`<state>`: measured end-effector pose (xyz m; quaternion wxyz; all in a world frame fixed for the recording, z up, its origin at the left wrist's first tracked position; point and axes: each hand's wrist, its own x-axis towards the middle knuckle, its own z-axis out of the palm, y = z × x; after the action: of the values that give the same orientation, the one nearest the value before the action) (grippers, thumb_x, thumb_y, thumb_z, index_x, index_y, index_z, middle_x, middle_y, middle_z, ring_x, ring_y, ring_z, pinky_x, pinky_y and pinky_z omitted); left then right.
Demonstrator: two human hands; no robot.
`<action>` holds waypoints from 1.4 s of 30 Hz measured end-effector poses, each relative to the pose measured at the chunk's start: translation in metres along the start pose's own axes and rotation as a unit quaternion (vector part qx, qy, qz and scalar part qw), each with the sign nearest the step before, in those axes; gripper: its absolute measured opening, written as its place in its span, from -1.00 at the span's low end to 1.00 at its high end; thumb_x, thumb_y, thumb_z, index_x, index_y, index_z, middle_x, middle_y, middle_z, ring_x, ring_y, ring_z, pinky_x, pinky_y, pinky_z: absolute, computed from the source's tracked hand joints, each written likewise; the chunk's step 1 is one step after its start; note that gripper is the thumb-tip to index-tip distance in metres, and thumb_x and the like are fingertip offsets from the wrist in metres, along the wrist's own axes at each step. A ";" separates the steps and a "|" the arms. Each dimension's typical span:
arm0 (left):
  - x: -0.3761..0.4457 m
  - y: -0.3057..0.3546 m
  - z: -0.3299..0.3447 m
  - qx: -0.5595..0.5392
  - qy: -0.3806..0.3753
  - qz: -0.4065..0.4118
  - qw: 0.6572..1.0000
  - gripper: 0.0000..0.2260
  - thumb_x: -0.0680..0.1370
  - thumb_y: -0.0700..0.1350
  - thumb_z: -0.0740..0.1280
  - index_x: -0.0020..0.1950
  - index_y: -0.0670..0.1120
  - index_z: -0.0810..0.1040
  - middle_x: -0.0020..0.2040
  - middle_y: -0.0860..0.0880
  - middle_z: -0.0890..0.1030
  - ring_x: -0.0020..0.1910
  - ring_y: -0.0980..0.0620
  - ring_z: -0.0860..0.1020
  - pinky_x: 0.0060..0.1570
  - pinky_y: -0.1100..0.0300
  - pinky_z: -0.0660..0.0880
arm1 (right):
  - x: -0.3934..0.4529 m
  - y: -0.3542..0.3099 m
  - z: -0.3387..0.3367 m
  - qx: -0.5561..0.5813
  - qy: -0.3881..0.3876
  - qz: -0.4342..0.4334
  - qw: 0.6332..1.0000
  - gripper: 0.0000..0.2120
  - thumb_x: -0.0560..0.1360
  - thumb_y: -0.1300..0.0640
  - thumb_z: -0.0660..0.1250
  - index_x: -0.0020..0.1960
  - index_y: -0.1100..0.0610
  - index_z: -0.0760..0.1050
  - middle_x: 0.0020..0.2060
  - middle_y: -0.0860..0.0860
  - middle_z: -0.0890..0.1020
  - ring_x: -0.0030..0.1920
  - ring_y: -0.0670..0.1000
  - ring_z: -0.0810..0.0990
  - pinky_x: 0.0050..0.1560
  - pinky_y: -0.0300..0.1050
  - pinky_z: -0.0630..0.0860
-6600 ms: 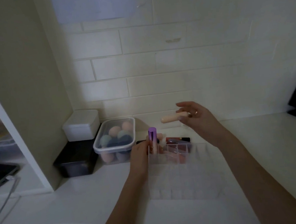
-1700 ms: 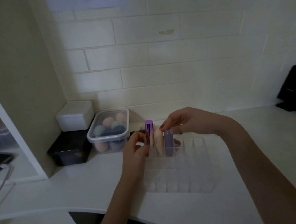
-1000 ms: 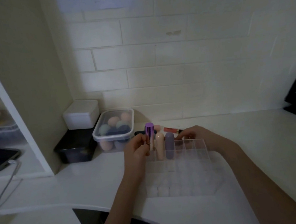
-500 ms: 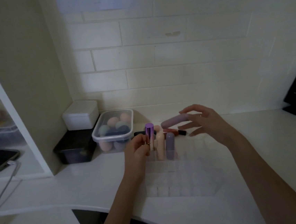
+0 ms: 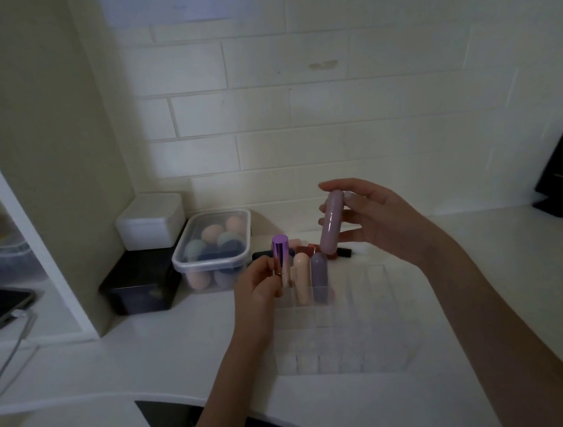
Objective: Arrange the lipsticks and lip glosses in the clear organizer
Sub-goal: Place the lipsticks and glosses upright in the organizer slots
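At frame centre my right hand [image 5: 374,225] pinches a rounded mauve lipstick tube [image 5: 331,221] above the clear plastic organizer [image 5: 345,324] on the white counter [image 5: 487,296], while my left hand [image 5: 258,286] grips the organizer's metallic purple lipstick [image 5: 280,253].

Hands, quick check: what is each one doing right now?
Left hand: closed on the purple lipstick standing at the organizer's back left.
Right hand: holding a mauve tube in the air above the organizer.

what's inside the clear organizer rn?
The clear organizer holds three upright tubes in its back row: metallic purple, peach, grey-lilac. Other slots look empty; left hand covers the back-left corner.
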<state>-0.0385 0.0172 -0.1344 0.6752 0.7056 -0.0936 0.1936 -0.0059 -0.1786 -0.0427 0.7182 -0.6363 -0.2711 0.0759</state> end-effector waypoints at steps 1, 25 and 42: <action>0.000 0.000 0.000 0.001 0.001 0.000 1.000 -0.89 0.22 -0.25 0.16 -0.36 -0.30 0.36 -0.41 -0.07 0.35 -0.41 0.11 0.29 -0.43 0.32 0.22 | 0.000 0.000 0.000 0.003 -0.003 0.000 1.000 -0.73 0.50 0.12 0.20 0.16 0.05 0.54 -0.10 0.03 0.66 -0.05 0.06 0.66 -0.07 0.01 0.61; 0.002 -0.003 0.001 0.004 0.000 -0.003 1.000 -0.78 0.21 -0.25 0.16 -0.30 -0.42 0.35 -0.34 -0.23 0.38 -0.33 -0.06 0.29 -0.34 0.13 0.21 | -0.002 0.001 -0.006 -0.029 -0.007 0.000 1.000 -0.82 0.32 0.03 0.39 -0.08 0.02 0.62 -0.19 0.03 0.62 -0.12 -0.05 0.62 -0.11 -0.10 0.60; 0.001 0.004 0.003 -0.012 -0.006 0.010 1.000 -0.89 0.22 -0.27 0.16 -0.45 -0.09 0.29 -0.55 0.13 0.35 -0.50 0.21 0.27 -0.48 0.43 0.21 | -0.009 0.014 -0.022 -0.190 -0.126 0.154 0.962 -0.72 0.50 0.30 0.29 0.18 0.14 0.57 0.21 0.08 0.61 0.30 0.08 0.51 0.39 0.06 0.36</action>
<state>-0.0392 0.0141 -0.1304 0.6815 0.6972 -0.1068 0.1950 0.0008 -0.1997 -0.0595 0.5242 -0.7802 -0.2673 0.2121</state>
